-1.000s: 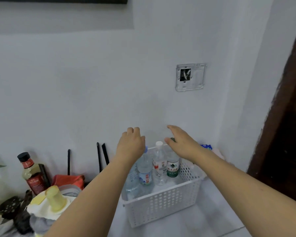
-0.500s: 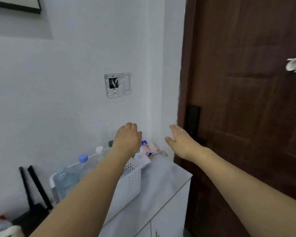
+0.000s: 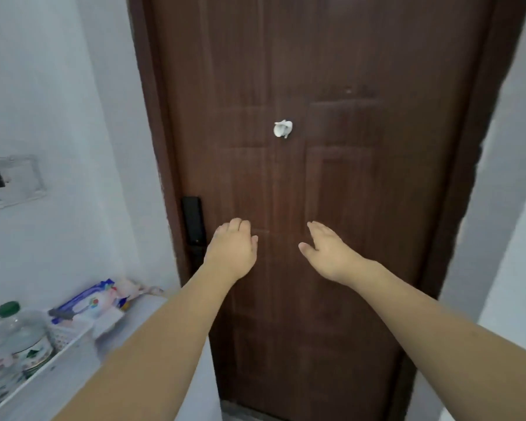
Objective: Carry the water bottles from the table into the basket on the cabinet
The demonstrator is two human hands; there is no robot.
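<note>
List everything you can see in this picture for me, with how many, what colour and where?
door: one, dark brown wood, centre, facing the camera
door lock: one, black, left edge of the door
small object on the door: one, white, upper middle; too blurred to name
wall plate: one, white, left wall
basket: one, white, perforated, lower left on the cabinet
water bottle: one clearly seen, clear with green cap, in the basket; others beside it are blurred
packet: one, blue and white, behind the basket
cabinet: one, white top, lower left
left hand: one, empty, fingers loosely curled, before the door
right hand: one, empty, fingers straight, before the door
</note>
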